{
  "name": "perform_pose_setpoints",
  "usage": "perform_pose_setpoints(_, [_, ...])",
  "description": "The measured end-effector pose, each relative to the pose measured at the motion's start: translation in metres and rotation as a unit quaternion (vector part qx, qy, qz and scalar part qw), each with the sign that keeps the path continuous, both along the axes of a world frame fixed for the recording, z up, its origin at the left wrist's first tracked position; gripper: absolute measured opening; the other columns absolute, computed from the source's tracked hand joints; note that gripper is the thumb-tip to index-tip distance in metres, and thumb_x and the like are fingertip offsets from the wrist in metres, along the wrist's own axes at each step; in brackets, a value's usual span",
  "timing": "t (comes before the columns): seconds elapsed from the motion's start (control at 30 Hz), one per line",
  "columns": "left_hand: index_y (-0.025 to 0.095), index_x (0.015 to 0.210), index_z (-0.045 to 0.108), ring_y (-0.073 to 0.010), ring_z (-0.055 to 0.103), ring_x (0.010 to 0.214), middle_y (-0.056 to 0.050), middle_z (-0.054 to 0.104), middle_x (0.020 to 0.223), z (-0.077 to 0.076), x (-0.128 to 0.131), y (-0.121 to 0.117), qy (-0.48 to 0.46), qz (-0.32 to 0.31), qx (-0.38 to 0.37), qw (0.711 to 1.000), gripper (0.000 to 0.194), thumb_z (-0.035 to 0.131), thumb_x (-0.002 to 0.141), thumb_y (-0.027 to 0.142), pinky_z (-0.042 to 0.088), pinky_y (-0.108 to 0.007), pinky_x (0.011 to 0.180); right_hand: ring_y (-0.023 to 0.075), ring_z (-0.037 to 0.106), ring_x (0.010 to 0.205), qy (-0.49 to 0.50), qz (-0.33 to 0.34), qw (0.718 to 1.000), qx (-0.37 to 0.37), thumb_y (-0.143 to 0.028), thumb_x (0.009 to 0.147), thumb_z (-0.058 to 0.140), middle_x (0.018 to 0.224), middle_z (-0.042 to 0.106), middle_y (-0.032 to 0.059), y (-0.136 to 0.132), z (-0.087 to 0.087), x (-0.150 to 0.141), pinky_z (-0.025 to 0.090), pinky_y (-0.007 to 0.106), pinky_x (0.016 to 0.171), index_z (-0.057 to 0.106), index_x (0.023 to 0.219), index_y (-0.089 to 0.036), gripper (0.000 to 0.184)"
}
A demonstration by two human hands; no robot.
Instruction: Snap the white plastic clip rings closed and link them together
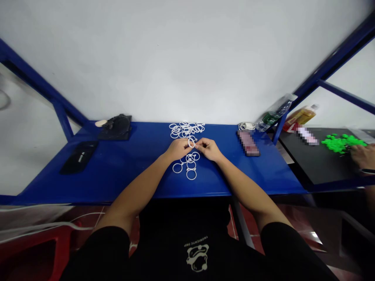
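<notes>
Between my two hands is a white ring (191,143), held up over the blue table. My left hand (179,149) pinches its left side, and the fingertips of my right hand (207,148) close on its right edge. Whether a smaller part sits between the right fingertips is too small to tell. Beyond my hands lies a pile of similar white rings (175,133), each with a small knob. Nearer to me, several more white rings (191,174) lie on the table, some overlapping below my wrists.
On the blue table (117,177) at left are a black bag (117,127) and a dark flat case (79,157). At right are a phone (249,143), a coiled white cable (247,126) and a plastic bottle (275,113). A co-worker's hand (363,156) is by green pieces (341,143) on a neighbouring table.
</notes>
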State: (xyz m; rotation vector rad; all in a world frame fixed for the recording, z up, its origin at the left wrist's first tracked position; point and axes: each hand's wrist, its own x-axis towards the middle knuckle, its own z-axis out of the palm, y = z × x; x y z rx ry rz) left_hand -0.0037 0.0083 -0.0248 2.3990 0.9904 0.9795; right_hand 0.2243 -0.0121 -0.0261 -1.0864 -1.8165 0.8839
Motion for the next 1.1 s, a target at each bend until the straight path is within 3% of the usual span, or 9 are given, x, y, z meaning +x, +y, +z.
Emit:
perform_pose_setpoints(0.1, [0.023,0.098,0.082,-0.0168,0.07,0.084,-0.004,0.078,0.092,0.007,-0.008,0.003,0.056,0.009,-0.013,0.998,0.016,0.067,0.101,0.027,0.052,-0.029,0.08,0.015,0.056,0.067,-0.034,-0.005,0.999,0.036,-0.058,0.098,0.072,0.082,0.072,0.0022,-0.002,0.004,0.0,0.047,0.028,0.065,0.08,0.097,-0.022,0.038])
perform_pose_setpoints(0.2, [0.024,0.101,0.084,-0.0199,0.072,0.089,-0.005,0.08,0.095,0.011,-0.018,0.008,0.08,0.057,-0.025,0.995,0.018,0.069,0.101,0.033,0.054,-0.032,0.085,0.0164,0.062,0.075,-0.084,0.014,0.994,0.065,-0.043,0.1,0.071,0.098,0.077,0.0049,0.0,0.007,0.004,0.053,0.03,0.075,0.081,0.112,-0.023,0.025])
perform_pose_setpoints(0.37, [0.024,0.105,0.085,-0.0219,0.073,0.089,-0.005,0.081,0.098,0.005,-0.021,0.014,0.094,0.095,-0.053,0.99,0.018,0.07,0.1,0.033,0.055,-0.035,0.087,0.0222,0.07,0.099,-0.23,-0.029,0.969,0.081,-0.023,0.102,0.062,0.112,0.078,0.0085,0.012,0.006,0.013,0.056,0.036,0.094,0.078,0.131,-0.022,0.034])
perform_pose_setpoints(0.5, [0.023,0.108,0.084,-0.0219,0.073,0.094,-0.006,0.081,0.106,-0.002,-0.018,0.017,0.107,0.088,-0.065,0.988,0.018,0.072,0.1,0.032,0.055,-0.035,0.09,0.0267,0.072,0.112,-0.331,-0.087,0.939,0.044,-0.032,0.104,0.065,0.13,0.074,0.0111,0.019,0.005,0.002,0.057,0.036,0.094,0.071,0.146,-0.024,0.043])
perform_pose_setpoints(0.6, [0.022,0.11,0.083,-0.0227,0.073,0.101,-0.006,0.08,0.109,-0.006,-0.016,0.017,0.104,0.09,-0.064,0.988,0.018,0.072,0.1,0.032,0.056,-0.036,0.092,0.0265,0.074,0.108,-0.362,-0.108,0.925,0.031,-0.038,0.108,0.061,0.134,0.073,0.0103,0.019,0.005,-0.007,0.057,0.034,0.089,0.075,0.139,-0.028,0.036])
perform_pose_setpoints(0.8, [0.022,0.114,0.082,-0.0218,0.072,0.101,-0.007,0.078,0.116,-0.007,-0.014,0.014,0.077,0.097,-0.043,0.991,0.018,0.073,0.1,0.029,0.058,-0.037,0.096,0.0257,0.073,0.109,-0.271,-0.127,0.953,0.053,-0.031,0.105,0.061,0.115,0.08,0.0084,0.022,0.003,0.002,0.056,0.036,0.094,0.081,0.117,-0.024,0.024])
perform_pose_setpoints(0.97, [0.022,0.125,0.079,-0.0183,0.072,0.096,-0.008,0.075,0.129,0.003,-0.009,0.005,0.009,0.129,-0.005,0.992,0.026,0.074,0.101,0.03,0.061,-0.035,0.093,0.0231,0.074,0.088,-0.152,-0.137,0.977,0.068,-0.035,0.101,0.065,0.101,0.083,0.0069,0.02,0.002,0.008,0.057,0.035,0.085,0.083,0.108,-0.022,0.024])
perform_pose_setpoints(1.1, [0.024,0.129,0.078,-0.0206,0.073,0.108,-0.01,0.073,0.137,0.01,-0.002,-0.003,0.004,0.083,0.027,0.996,0.028,0.073,0.102,0.032,0.062,-0.036,0.095,0.0206,0.07,0.077,-0.098,-0.094,0.988,0.075,-0.043,0.099,0.067,0.092,0.082,0.0055,0.01,0.003,-0.001,0.055,0.033,0.078,0.084,0.105,-0.023,0.027])
